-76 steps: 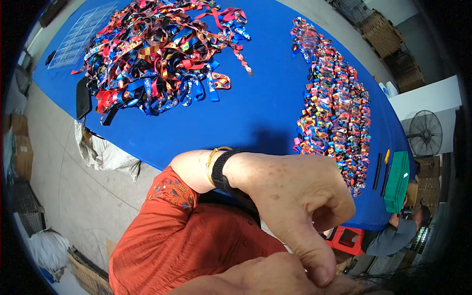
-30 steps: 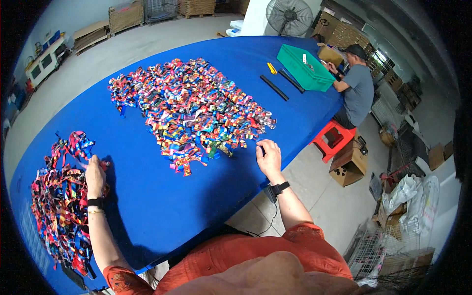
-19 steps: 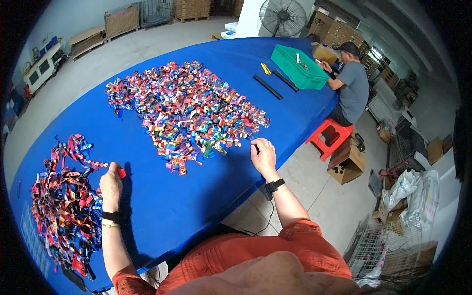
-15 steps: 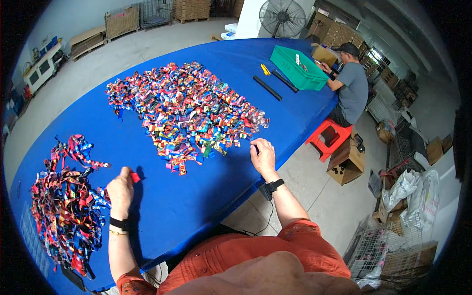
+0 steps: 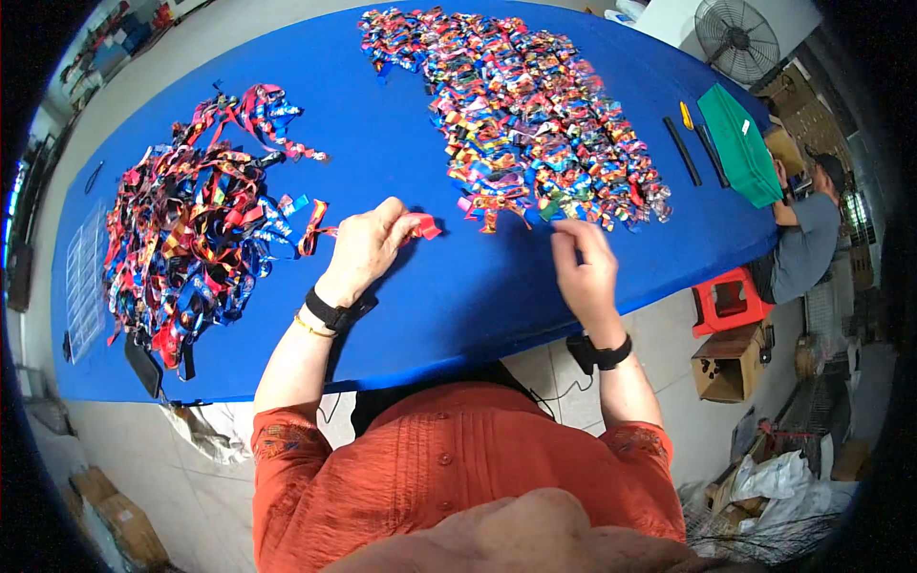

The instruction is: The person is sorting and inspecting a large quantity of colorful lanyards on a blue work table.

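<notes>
Nearest: left hand [image 5: 368,248], fingers closed in a pinch grip on a short red ribbon piece [image 5: 423,227], held just above the blue worktop [image 5: 449,296]. Right hand [image 5: 585,272], fingers curled down at the near edge of the pile of small folded ribbon bows [image 5: 535,115]; whether its grip has hold of anything cannot be told, since the fingertips hide what lies under them.

Risk, judged: the red piece is small and held only at one end, so it may slip or unfold if the pinch loosens. A sweep of the right wrist could scatter the nearest bows toward the worktop edge, which lies close by. The tangle of long loose ribbons [image 5: 191,239], near the left hand, could snag a trailing end.

Surface: long worktop under a smooth blue cover. Far right end: green tray [image 5: 740,143], dark bars [image 5: 682,151].

Room: pale tiled floor, red stool [image 5: 731,301], cardboard box [image 5: 731,363], standing fan [image 5: 737,38]; a seated person [image 5: 802,253] at the far end.
</notes>
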Demonstrator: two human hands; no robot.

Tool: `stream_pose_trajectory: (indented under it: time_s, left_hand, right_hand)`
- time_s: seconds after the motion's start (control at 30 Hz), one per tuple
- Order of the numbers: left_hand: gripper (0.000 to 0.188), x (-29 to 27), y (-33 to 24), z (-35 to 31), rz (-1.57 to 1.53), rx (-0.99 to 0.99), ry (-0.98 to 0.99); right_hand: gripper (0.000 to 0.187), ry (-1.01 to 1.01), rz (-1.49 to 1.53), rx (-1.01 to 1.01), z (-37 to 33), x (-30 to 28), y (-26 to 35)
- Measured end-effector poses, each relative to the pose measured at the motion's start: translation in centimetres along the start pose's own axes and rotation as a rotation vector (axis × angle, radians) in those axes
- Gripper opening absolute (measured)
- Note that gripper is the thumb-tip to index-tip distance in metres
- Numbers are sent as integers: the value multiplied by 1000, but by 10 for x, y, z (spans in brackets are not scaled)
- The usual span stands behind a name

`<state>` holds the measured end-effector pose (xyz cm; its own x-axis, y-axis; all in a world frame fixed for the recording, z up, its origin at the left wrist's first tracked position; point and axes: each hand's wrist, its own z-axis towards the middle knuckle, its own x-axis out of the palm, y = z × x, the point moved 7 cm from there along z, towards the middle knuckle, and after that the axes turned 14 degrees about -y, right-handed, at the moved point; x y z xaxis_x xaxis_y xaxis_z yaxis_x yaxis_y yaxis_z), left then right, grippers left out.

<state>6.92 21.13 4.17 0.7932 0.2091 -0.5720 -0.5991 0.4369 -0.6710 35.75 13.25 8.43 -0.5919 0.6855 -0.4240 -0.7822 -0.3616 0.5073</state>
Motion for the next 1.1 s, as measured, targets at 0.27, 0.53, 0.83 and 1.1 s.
stream_pose_trajectory:
  time_s: [0.27,0.53,0.83,1.1]
  left_hand:
    - [21,-12,-12,-12,20,20,128]
    - [18,-13,4,-12,-312,-177,238]
    - [24,-26,16,-6,-153,-161,187]
    - [17,-35,23,0,82,57,105]
  right_hand:
    - [27,428,603,406,-28,119,77]
    - [9,506,481,288,-28,147,67]
    - [9,287,376,267,7,130,44]
    - [6,310,197,413,24,106,30]
